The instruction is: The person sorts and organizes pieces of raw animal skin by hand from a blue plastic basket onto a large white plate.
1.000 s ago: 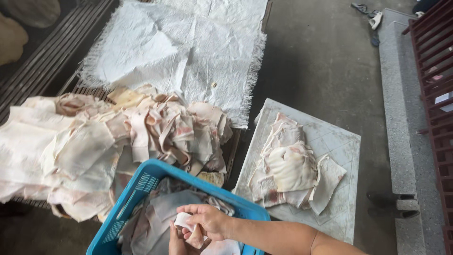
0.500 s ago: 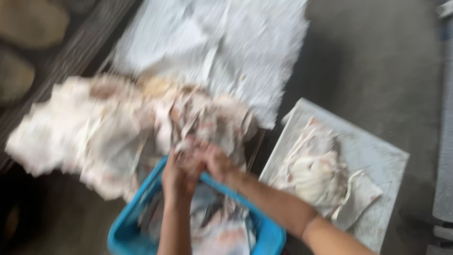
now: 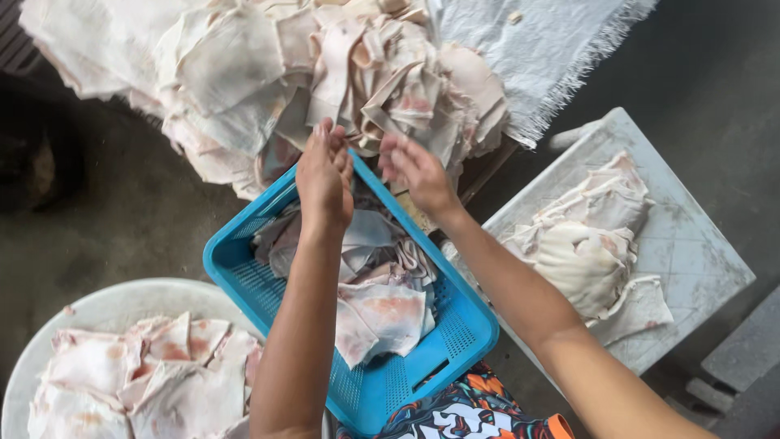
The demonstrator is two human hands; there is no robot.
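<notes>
Grey concrete floor (image 3: 122,219), damp-looking, seen from above; work laid out low around the person. Large heap of pale pinkish sheets (image 3: 268,73) at top, partly lying on a white fringed cloth (image 3: 552,41); the heap's near edge overhangs the far rim of a blue perforated basket (image 3: 455,341), so pieces can drop straight in. Basket already holds several of the same sheets, loosely folded.

Left hand (image 3: 325,175) raised over the basket's far corner, fingers together and pointing up at the heap edge; grip loose and partly open, holding nothing that I can make out. Right hand (image 3: 416,169) just beside it, fingers curled, narrow grip, also apparently empty; both within reach of the dangling strips.

White round tub (image 3: 106,305) at lower left carries a flat layer of sheets; grey square board (image 3: 691,244) at right carries a smaller stacked pile; judged separate sorting lots, kept well apart.
</notes>
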